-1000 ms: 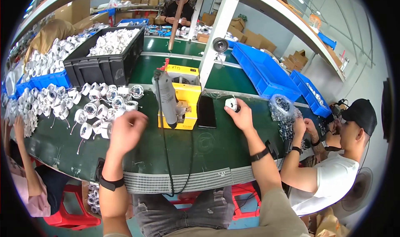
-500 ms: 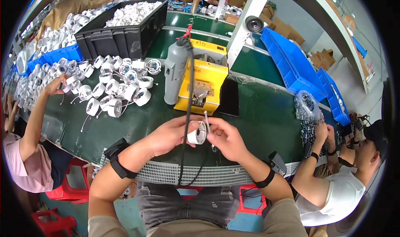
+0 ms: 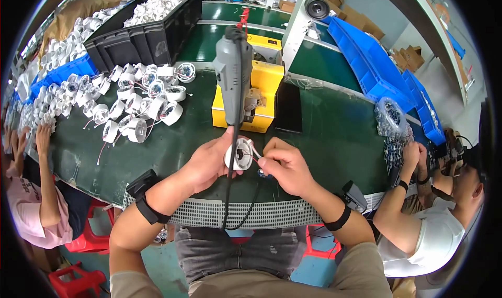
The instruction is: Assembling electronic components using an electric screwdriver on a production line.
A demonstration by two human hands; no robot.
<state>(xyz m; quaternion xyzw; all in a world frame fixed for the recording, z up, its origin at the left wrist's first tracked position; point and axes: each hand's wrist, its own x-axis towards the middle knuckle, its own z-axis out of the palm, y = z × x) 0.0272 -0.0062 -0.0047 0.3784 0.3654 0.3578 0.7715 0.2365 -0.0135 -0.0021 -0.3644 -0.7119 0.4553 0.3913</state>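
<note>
My left hand [image 3: 206, 162] grips a white round lamp housing [image 3: 239, 155], tilted so that its open side with a dark part inside shows. Thin wires [image 3: 255, 154] run from the housing to my right hand [image 3: 286, 167], whose thumb and fingers are pinched on them. A small part [image 3: 265, 173] lies partly hidden below my right fingers; its kind is unclear. Just beyond my hands stands a yellow machine [image 3: 267, 88]. In front of it hangs a grey hand-held power tool [image 3: 230, 75], and its black cord [image 3: 236, 136] crosses the view beside the housing.
Several white housings with wires [image 3: 137, 107] lie on the green table [image 3: 172, 172] at left. A black crate [image 3: 141, 44] of white parts stands behind them. Blue bins [image 3: 361, 62] sit at right, near a bagged ring [image 3: 389, 117]. People work on both sides.
My left hand has turned the housing so its opening faces up more. My right fingers have shifted onto its wires. The power tool appears further right, and the left co-worker's hand has drawn back.
</note>
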